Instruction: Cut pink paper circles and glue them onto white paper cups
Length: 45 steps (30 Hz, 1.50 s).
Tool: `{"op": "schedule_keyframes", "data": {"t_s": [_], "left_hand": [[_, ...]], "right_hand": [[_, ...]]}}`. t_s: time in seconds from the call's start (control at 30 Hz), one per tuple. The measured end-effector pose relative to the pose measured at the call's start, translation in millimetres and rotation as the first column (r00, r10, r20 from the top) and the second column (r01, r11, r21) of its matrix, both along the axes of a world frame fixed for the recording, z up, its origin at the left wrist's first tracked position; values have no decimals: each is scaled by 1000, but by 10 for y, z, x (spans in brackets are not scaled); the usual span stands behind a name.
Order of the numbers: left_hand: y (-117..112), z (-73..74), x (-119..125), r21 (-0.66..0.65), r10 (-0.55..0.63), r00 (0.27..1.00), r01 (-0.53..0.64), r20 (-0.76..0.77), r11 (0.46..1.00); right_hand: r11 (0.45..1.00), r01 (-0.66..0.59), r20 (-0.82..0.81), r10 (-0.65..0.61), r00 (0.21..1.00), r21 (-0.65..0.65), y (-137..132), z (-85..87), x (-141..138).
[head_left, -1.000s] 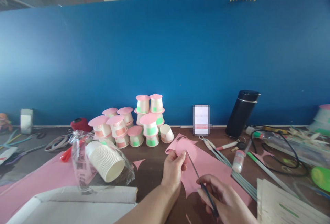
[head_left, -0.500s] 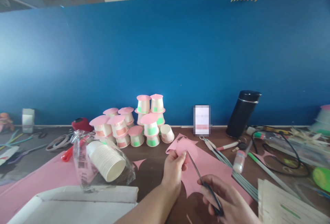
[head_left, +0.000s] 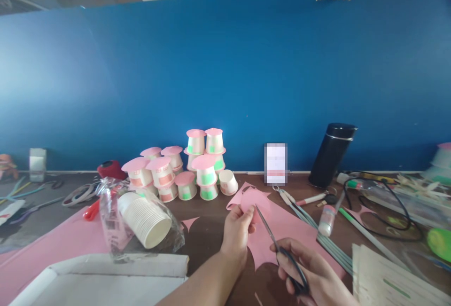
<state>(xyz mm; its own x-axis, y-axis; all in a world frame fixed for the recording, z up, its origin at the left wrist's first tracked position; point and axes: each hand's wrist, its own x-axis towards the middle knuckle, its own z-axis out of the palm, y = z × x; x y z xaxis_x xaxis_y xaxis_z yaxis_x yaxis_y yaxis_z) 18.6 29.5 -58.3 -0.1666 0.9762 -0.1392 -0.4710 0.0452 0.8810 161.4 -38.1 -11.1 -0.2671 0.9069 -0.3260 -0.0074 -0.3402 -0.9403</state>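
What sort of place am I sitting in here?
Probably a crafting desk: paper cups topped with pink discs stand before a blue partition, pink paper with cut edges lies about, and the right hand holds scissors.

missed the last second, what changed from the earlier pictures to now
The right hand has shifted slightly rightward, and the scissors it holds look turned or opened wider. Nothing was taken up or let go: the left hand still pinches the pink disc. The paper cups stayed put.
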Motion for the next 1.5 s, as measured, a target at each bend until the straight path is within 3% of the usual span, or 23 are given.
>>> {"op": "schedule_keyframes", "data": {"t_s": [0.2, 0.33, 0.43, 0.53, 0.6, 0.73, 0.93, 1.1, 1.27, 1.5], "left_hand": [[5, -6, -14, 6, -2, 1000, 2, 10, 1000], [6, 28, -38, -2, 24, 999, -24, 40, 1000], [2, 61, -47, -18, 36, 997, -35, 69, 999], [0, 73, -46, -35, 37, 996, -34, 86, 999], [-4, 74, -45, -41, 36, 995, -32, 89, 999], [-40, 99, -47, -34, -5, 995, 8, 102, 999], [-97, 139, -42, 8, -147, 981, 147, 129, 989], [-104, 131, -42, 43, -215, 969, 211, 124, 977], [-118, 164, -35, 34, -239, 966, 237, 101, 971], [-123, 203, -16, 6, -222, 975, 221, 36, 975]], "right_hand": [[996, -20, 52, 15, 999, 89, 42, -169, 31], [981, -63, 273, 11, 962, 181, 86, -306, 104], [963, -96, 345, 3, 939, 253, 139, -317, 230], [917, -66, 391, -102, 915, 394, 221, -282, 408], [879, -20, 463, -231, 856, 476, 281, -260, 532], [856, -42, 646, -356, 676, 515, 373, -255, 703], [836, -213, 770, -325, 549, 505, 368, -298, 695], [838, -305, 870, -339, 357, 452, 297, -294, 669], [789, -411, 888, -380, 260, 457, 274, -282, 691], [713, -484, 858, -467, 212, 508, 218, -245, 667]]}}
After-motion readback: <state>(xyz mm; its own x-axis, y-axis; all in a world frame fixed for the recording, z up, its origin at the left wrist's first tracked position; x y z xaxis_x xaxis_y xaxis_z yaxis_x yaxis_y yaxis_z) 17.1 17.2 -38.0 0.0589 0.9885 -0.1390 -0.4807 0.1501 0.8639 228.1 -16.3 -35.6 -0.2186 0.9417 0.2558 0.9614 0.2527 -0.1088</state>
